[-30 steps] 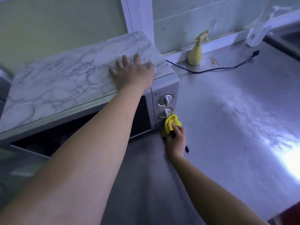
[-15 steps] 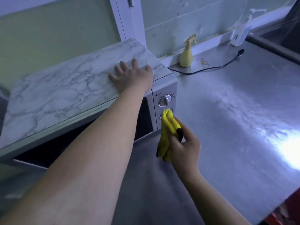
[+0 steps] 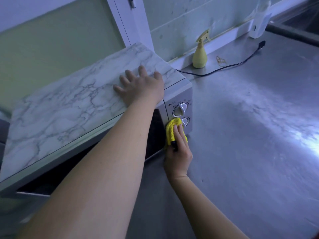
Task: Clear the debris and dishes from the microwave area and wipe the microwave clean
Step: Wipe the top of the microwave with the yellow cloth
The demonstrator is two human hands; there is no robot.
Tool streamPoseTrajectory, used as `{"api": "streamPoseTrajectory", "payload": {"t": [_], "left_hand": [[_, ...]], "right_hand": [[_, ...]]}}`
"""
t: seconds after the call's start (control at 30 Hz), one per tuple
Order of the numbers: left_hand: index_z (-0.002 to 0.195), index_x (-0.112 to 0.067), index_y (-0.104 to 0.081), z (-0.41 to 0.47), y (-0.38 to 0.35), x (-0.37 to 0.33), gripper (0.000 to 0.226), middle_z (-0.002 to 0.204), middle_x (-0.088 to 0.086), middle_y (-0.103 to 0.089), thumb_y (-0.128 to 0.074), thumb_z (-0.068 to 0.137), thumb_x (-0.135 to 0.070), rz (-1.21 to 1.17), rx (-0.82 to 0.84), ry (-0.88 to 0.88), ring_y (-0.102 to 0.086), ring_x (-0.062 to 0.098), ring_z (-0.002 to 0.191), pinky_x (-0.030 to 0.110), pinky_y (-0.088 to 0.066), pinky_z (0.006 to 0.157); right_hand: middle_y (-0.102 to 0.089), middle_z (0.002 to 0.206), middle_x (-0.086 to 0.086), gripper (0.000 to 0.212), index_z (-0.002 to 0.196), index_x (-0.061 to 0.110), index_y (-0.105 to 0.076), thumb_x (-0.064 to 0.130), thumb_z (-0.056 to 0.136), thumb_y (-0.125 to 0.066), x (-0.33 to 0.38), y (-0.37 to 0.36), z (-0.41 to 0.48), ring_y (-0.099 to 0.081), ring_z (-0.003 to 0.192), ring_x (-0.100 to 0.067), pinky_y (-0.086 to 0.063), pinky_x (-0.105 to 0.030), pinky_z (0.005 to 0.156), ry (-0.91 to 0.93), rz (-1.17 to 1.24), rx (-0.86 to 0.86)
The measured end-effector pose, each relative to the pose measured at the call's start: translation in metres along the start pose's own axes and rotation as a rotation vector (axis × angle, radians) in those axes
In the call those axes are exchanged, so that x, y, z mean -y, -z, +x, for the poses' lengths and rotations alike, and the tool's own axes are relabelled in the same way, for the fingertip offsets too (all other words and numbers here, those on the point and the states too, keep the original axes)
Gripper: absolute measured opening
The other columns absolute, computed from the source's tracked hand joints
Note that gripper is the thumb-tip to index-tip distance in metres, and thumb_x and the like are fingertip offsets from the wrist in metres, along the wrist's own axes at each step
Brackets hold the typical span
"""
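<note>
Microwave (image 3: 179, 99) sits at the left of the steel worktop (image 3: 250, 135), its marbled top steadied by the left hand (image 3: 141, 87), whose fingers lie spread flat and hold nothing. Half a second ago the right hand (image 3: 179, 152) had drawn the yellow cloth (image 3: 172, 130) off the front; now its fingers press the bunched cloth back against the control panel, just below the lower knob (image 3: 185, 121). Wiping seems to be in repeated passes, though any remaining grime is too dim to judge.
</note>
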State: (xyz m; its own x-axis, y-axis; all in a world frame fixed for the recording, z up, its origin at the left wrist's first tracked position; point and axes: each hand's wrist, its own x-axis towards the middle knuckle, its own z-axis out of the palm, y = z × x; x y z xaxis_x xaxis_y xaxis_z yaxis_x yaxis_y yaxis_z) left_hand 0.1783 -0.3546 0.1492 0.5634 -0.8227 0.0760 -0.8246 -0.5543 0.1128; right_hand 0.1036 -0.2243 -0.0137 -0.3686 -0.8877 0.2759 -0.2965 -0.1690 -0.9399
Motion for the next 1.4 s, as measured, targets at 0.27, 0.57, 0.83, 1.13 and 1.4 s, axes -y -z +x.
{"api": "streamPoseTrajectory", "payload": {"t": [0.27, 0.57, 0.83, 1.13, 1.4], "left_hand": [[0.154, -0.033, -0.025, 0.000, 0.001, 0.000, 0.065, 0.154, 0.011, -0.030, -0.015, 0.094, -0.059, 0.015, 0.001, 0.011, -0.025, 0.034, 0.140, 0.060, -0.016, 0.113], [0.153, -0.034, -0.025, 0.000, 0.001, 0.000, 0.065, 0.152, 0.010, -0.032, -0.016, 0.094, -0.060, 0.021, -0.012, 0.017, -0.027, 0.033, 0.138, 0.058, -0.018, 0.112], [0.153, -0.034, -0.025, -0.002, 0.002, 0.000, 0.064, 0.152, 0.009, -0.032, -0.016, 0.095, -0.059, 0.024, -0.016, 0.013, -0.027, 0.033, 0.137, 0.057, -0.020, 0.112], [0.149, -0.037, -0.030, 0.000, 0.002, 0.001, 0.062, 0.149, 0.007, -0.037, -0.020, 0.093, -0.061, 0.022, -0.044, 0.032, -0.030, 0.030, 0.136, 0.053, -0.022, 0.108], [0.146, -0.041, -0.036, -0.002, 0.005, 0.001, 0.060, 0.151, 0.001, -0.038, -0.027, 0.090, -0.061, -0.036, -0.059, 0.053, -0.031, 0.027, 0.139, 0.049, -0.020, 0.110]], "right_hand": [[-0.071, 0.124, 0.004, 0.057, 0.125, 0.021, -0.071, -0.012, 0.083, -0.051, -0.025, 0.007, -0.003, -0.066, 0.109, -0.012, -0.053, -0.029, 0.096, -0.697, 0.329, 0.090], [-0.065, 0.068, -0.007, 0.023, 0.096, 0.020, -0.078, 0.001, 0.088, -0.067, 0.003, 0.075, 0.035, -0.061, 0.060, -0.017, -0.048, -0.027, 0.055, -0.671, 0.579, 0.079], [-0.072, 0.088, -0.008, 0.038, 0.114, 0.022, -0.073, 0.005, 0.081, -0.061, 0.015, 0.060, 0.090, -0.067, 0.073, -0.032, -0.057, -0.043, 0.064, -0.251, 0.489, 0.213], [-0.071, 0.085, -0.001, 0.041, 0.109, 0.035, -0.074, 0.006, 0.084, -0.058, -0.054, 0.057, 0.056, -0.063, 0.074, -0.018, -0.059, -0.039, 0.065, -0.534, 0.344, 0.387], [-0.076, 0.090, 0.010, 0.045, 0.096, 0.045, -0.076, 0.003, 0.085, -0.064, -0.045, 0.086, 0.046, -0.069, 0.081, -0.005, -0.056, -0.023, 0.063, -0.516, 0.394, 0.747]]}}
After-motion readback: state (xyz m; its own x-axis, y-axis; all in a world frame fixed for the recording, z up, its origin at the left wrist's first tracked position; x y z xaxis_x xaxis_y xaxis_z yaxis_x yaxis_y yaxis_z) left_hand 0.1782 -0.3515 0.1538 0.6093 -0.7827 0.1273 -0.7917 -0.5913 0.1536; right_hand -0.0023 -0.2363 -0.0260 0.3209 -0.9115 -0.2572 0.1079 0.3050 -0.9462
